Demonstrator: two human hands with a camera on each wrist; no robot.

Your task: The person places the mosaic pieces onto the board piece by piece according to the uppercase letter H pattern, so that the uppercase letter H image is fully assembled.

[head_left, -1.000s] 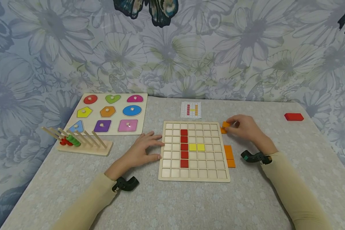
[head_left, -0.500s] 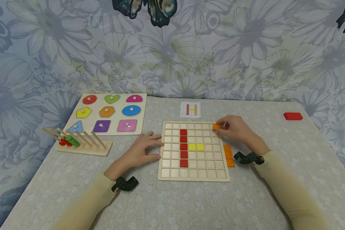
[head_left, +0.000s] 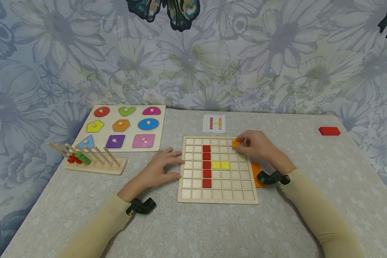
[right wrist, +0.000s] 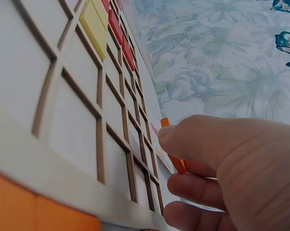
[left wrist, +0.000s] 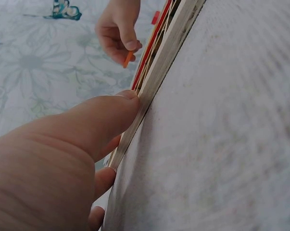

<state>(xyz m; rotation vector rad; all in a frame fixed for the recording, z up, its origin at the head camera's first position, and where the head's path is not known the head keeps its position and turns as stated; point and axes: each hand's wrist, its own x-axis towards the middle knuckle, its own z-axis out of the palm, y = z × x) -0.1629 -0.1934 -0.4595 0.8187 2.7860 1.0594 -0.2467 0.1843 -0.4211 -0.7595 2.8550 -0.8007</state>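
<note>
My right hand [head_left: 256, 145] pinches an orange square tile [head_left: 235, 143] between thumb and fingers, above the upper right of the wooden grid board [head_left: 217, 195]. From the right wrist view, the tile [right wrist: 177, 164] appears tilted and clear of the grid. A column of several red tiles [head_left: 206, 165] fills cells left of the board's middle, and two yellow tiles [head_left: 225, 165] lie in a row beside it. With fingers spread, my left hand [head_left: 159, 168] touches the board's left edge; its thumb [left wrist: 118, 110] meets the side in the left wrist view.
More orange tiles [head_left: 255, 170] lie along the board's right edge, partly covered by the right wrist camera. Behind the board is a pattern card [head_left: 214, 123]. A peg rack [head_left: 96, 166] and a shape puzzle [head_left: 125, 125] stand left; a red piece [head_left: 329, 131] lies far right.
My right hand has carried the orange tile leftward from beside the board to over its upper right cells. My left hand has stayed at the board's edge.
</note>
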